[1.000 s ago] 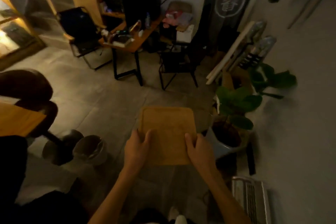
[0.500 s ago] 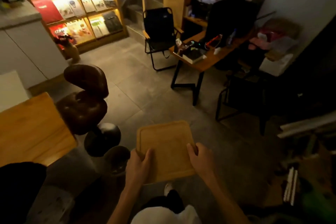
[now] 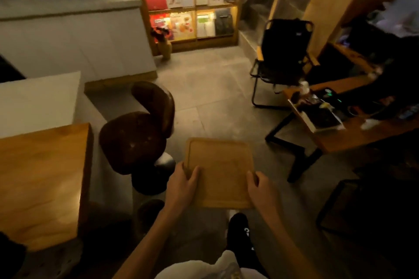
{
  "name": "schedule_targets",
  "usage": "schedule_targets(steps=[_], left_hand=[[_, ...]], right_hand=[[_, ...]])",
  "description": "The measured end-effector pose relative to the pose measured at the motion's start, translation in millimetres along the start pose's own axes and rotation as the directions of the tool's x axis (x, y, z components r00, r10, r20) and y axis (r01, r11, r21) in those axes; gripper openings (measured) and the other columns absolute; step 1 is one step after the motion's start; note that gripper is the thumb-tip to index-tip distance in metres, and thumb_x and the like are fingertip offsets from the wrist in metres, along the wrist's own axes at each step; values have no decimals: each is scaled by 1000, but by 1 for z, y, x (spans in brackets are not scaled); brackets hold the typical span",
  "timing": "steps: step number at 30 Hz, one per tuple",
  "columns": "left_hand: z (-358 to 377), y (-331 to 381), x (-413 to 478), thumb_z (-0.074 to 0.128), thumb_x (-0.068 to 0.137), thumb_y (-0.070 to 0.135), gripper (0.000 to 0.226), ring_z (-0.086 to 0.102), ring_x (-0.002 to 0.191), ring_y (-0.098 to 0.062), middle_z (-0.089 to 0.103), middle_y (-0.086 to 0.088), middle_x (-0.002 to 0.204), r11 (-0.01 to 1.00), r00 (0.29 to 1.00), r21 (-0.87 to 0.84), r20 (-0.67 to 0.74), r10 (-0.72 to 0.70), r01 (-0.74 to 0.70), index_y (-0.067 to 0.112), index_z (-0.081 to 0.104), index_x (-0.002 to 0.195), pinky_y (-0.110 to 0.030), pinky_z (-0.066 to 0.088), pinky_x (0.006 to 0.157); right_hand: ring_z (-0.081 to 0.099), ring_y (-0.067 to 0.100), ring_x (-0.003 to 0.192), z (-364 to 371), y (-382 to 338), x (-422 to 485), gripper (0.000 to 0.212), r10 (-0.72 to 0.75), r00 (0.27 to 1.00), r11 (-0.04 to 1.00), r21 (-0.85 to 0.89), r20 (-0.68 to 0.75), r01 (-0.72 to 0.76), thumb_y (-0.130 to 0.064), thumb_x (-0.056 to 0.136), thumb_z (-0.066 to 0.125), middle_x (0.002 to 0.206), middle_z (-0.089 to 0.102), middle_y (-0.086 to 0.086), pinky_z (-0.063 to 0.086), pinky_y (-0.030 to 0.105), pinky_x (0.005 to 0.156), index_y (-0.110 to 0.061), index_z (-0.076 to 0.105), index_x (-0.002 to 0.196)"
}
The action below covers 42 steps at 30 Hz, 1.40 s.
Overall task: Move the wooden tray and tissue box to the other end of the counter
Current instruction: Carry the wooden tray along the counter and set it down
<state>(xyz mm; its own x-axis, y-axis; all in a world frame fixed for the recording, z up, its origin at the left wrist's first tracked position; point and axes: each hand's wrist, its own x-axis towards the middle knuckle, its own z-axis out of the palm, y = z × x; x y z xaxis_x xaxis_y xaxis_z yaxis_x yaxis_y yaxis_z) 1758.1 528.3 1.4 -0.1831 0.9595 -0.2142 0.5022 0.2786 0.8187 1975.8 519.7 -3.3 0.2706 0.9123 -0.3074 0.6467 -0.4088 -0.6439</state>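
I carry a square wooden tray (image 3: 221, 170) flat in front of me, above the grey floor. My left hand (image 3: 182, 184) grips its near left edge, thumb on top. My right hand (image 3: 260, 190) grips its near right edge the same way. The tray has nothing on it. A wooden counter top (image 3: 38, 179) lies to my left, with a white block (image 3: 38, 99) behind it. No tissue box shows in this view.
A brown padded stool (image 3: 138, 133) stands between the counter and the tray. A wooden desk with clutter (image 3: 340, 124) is on the right, a black folding chair (image 3: 285, 61) behind it. A lit bookshelf (image 3: 190, 7) and a white cabinet (image 3: 74, 36) line the far wall.
My view has swung left, from the plants and wall to the counter, stool and bookshelf. Both hands keep the same hold on the tray.
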Motion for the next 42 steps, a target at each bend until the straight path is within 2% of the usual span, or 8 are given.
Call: schedule_targets(steps=[4,14,17,23,25,30,35,42], left_hand=[[-10,17,67,53,94,47,55,56,92,-13,56,4,115,987,970,-61,-181,-159,150,14,42,136,-33,50,81],[-55,21,145,49,97,44,36,58,94,-4,53,16,107,887,708,-347,-540,-454,304,28,43,129,-18,43,70],[-66,12,169,49,97,44,38,60,97,-8,57,9,113,844,635,-431,-564,-528,319,26,45,130,-21,46,72],[-95,-15,230,38,103,35,23,61,91,-6,60,11,102,828,529,-472,-639,-558,303,24,53,118,-24,48,74],[-103,-11,239,35,104,33,22,60,89,-5,61,8,101,798,448,-509,-661,-602,322,26,53,115,-29,51,79],[-120,-19,255,37,104,31,17,61,74,-1,62,7,83,788,233,-509,-767,-598,346,42,50,103,-22,47,65],[-132,-27,249,30,105,31,22,56,70,-5,55,7,86,678,-13,-583,-763,-647,448,30,51,102,-23,44,62],[-148,-55,205,39,103,26,21,47,65,-5,36,1,106,503,-373,-723,-682,-629,473,11,55,106,-15,30,52]], right_hand=[[55,17,60,2,-58,108,35,-188,961,980,-25,202,197,-36,103,45,67,57,2,41,33,54,-18,57,76],[56,12,63,74,-217,258,32,-439,607,824,27,662,566,-39,103,45,69,57,-5,39,23,58,-28,54,74],[66,19,85,108,-248,285,34,-465,516,752,14,719,659,-45,102,43,93,69,1,52,28,72,-21,67,104],[60,21,117,167,-311,330,55,-487,464,686,-5,740,728,-48,102,40,128,63,1,44,25,90,-17,44,146],[60,13,109,176,-334,334,49,-482,397,675,42,781,737,-43,103,41,116,60,-7,40,13,81,-20,44,146],[48,5,108,218,-392,342,54,-399,162,640,147,903,754,-38,103,41,121,47,-17,38,25,94,-29,25,154],[51,12,123,263,-439,329,51,-288,-137,596,290,948,749,-30,102,50,131,51,-12,44,32,101,-23,37,150],[63,11,108,315,-472,249,43,-256,-378,439,455,890,774,-22,99,56,116,66,-7,53,29,90,-19,52,141]])
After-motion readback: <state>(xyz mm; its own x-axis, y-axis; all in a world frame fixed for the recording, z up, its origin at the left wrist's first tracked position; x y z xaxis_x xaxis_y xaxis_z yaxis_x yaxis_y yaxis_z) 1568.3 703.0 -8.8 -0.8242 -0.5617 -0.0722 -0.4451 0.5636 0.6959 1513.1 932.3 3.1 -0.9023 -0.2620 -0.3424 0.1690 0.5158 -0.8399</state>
